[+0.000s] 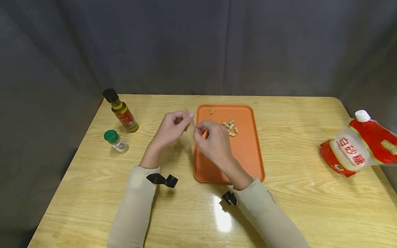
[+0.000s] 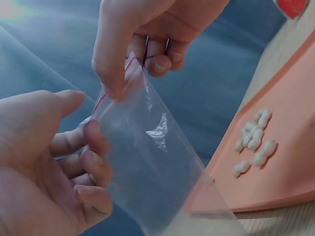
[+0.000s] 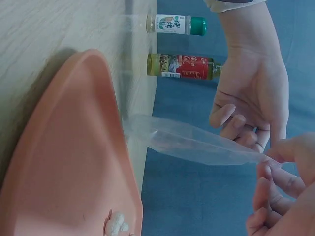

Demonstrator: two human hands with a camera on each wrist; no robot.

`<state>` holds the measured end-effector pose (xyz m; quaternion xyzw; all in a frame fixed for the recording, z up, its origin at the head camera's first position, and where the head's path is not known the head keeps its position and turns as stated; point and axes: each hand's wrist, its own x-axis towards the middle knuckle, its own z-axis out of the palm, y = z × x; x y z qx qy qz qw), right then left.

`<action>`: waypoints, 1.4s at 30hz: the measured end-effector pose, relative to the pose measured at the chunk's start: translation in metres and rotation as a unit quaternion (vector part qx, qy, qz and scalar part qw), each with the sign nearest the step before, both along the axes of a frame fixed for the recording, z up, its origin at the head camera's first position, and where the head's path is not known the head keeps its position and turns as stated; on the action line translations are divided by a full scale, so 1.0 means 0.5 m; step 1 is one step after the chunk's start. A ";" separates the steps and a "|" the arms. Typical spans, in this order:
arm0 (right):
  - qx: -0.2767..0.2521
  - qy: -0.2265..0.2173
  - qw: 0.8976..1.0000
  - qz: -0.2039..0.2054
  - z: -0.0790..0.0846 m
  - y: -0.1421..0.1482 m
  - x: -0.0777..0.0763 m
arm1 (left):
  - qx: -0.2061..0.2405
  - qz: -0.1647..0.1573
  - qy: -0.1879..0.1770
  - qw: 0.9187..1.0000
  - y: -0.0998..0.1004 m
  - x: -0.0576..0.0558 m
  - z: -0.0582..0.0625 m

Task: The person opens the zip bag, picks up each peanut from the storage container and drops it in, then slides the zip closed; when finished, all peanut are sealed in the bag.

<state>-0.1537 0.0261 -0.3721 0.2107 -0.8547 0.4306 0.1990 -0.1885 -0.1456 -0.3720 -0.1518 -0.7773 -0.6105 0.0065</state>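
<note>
A clear zip-lock bag [image 2: 152,147] with a red line along its mouth hangs between the two hands, left of and above the orange tray's left edge. My right hand [image 1: 214,139] pinches the bag's top edge between thumb and fingertips. Beside it, my left hand [image 1: 175,127] has curled fingers at the bag's other top corner, the index fingertip against the plastic. In the right wrist view the bag [image 3: 197,145] looks flat and thin, seen nearly edge-on. Several unshelled peanuts [image 1: 231,126] lie on the orange tray [image 1: 245,162], with one peanut [image 1: 212,111] apart near its far left corner.
At the left stand an olive oil bottle [image 1: 125,117] with a black cap and a green-capped spice jar [image 1: 116,141]. A red and white sugar bag [image 1: 350,151] with a white cap is at the right edge. Dark curtains [image 1: 198,48] hang behind the wooden table [image 1: 294,137].
</note>
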 end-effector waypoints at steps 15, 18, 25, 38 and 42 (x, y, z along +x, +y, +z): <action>-0.051 -0.063 0.996 0.032 -0.003 0.003 -0.006 | 0.046 -0.070 -0.052 0.995 -0.008 0.005 -0.007; -0.099 -0.116 0.987 0.052 0.001 0.006 -0.015 | 0.070 -0.097 -0.049 0.992 -0.008 0.006 -0.008; -0.199 -0.232 0.945 0.113 0.003 0.016 -0.034 | 0.093 -0.130 -0.037 0.986 -0.005 0.009 -0.009; -0.222 -0.256 0.930 0.142 0.004 0.021 -0.036 | 0.114 -0.137 -0.038 0.983 -0.004 0.007 -0.013; -0.239 -0.271 0.920 0.149 0.004 0.021 -0.037 | 0.119 -0.127 -0.045 0.984 -0.002 0.008 -0.011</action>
